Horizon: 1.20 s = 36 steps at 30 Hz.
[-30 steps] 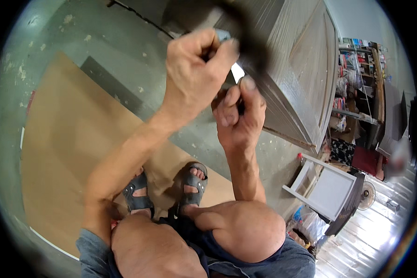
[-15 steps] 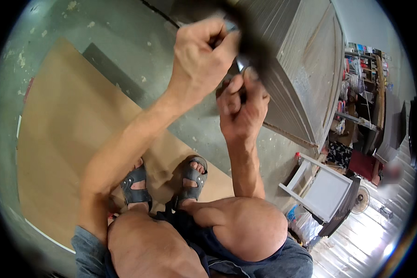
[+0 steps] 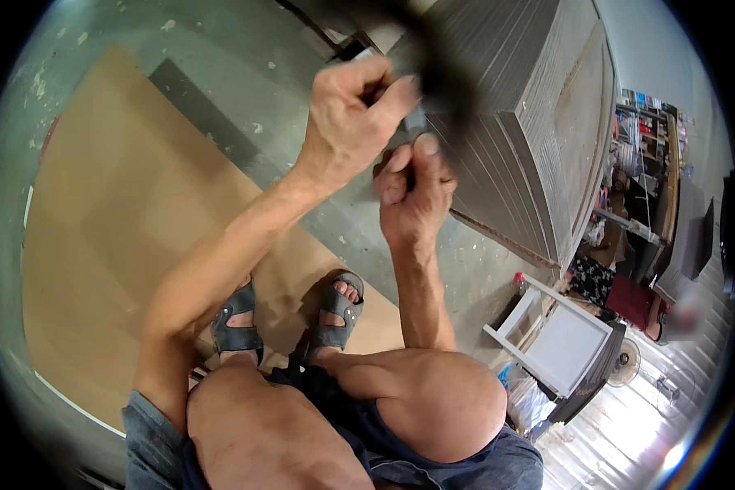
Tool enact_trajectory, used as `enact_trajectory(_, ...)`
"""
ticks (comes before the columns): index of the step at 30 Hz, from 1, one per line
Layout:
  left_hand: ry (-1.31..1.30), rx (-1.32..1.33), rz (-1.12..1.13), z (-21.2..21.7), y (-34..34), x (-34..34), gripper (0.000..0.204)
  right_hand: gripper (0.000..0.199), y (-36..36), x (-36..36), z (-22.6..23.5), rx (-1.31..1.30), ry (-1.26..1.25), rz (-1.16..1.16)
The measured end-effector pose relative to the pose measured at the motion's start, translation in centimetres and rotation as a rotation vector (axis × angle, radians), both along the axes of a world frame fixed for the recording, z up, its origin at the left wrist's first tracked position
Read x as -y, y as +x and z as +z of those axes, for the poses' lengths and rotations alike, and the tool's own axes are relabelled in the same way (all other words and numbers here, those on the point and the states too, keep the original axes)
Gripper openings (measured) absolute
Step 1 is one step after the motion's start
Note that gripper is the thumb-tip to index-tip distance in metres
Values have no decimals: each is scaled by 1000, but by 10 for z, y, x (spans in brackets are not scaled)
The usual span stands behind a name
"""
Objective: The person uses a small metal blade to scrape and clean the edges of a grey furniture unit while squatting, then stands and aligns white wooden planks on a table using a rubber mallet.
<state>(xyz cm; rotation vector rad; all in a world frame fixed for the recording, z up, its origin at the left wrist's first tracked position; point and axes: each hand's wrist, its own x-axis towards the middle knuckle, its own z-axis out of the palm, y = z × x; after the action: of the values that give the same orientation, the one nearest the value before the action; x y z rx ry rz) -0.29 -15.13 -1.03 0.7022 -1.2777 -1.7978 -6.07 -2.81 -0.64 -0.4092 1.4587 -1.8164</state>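
Raised in front of me, my left hand (image 3: 353, 118) is closed in a pinch; what lies inside its fingers is mostly hidden. Just below and to the right, my right hand (image 3: 415, 192) pinches a small grey piece (image 3: 415, 122) between thumb and fingers. The piece's upper end reaches the left thumb, and I cannot tell whether the left fingers grip it too. A dark blurred shape (image 3: 445, 69) covers the area just beyond both hands, too smeared to name.
A large brown board (image 3: 131, 229) lies on the floor under my sandals (image 3: 335, 314). Stacked grey panels (image 3: 498, 155) stand beyond my right hand. To the right are a white frame-like piece (image 3: 559, 343), a fan (image 3: 625, 362), cluttered shelves (image 3: 641, 163) and another person (image 3: 661, 314).
Both hands stay raised and close together. My right hand has shifted slightly left and nearer the left one, and the small grey piece now bridges the gap. The view has tilted a little.
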Motion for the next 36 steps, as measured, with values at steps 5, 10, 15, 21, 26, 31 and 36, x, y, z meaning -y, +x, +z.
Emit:
enact_trajectory(5, 112, -27, -47, -23, -11, 2, 32, 46, -3, 7, -25, -88, -33, -46)
enact_trajectory(10, 435, 231, -28, -156, -5, -17, 30, 34, -12, -5, -138, 221, 308, -13)
enact_trajectory(15, 452, 425, 43, -171, 10, -19, 27, 29, -7, -5, -142, 262, 389, 57)
enact_trajectory(21, 546, 292, 100, -171, 7, -11, 22, 24, -4, 4, -152, 271, 387, -1)
enact_trajectory(26, 486, 260, 45, -171, 1, -10, 19, 18, -3, 10, -149, 307, 344, -42)
enact_trajectory(31, 511, 261, 39, -167, -10, -10, 18, 18, -12, 12, -151, 331, 343, -53)
enact_trajectory(36, 504, 230, 61, -170, -10, -15, 15, 18, -12, 13, -146, 349, 333, -73)
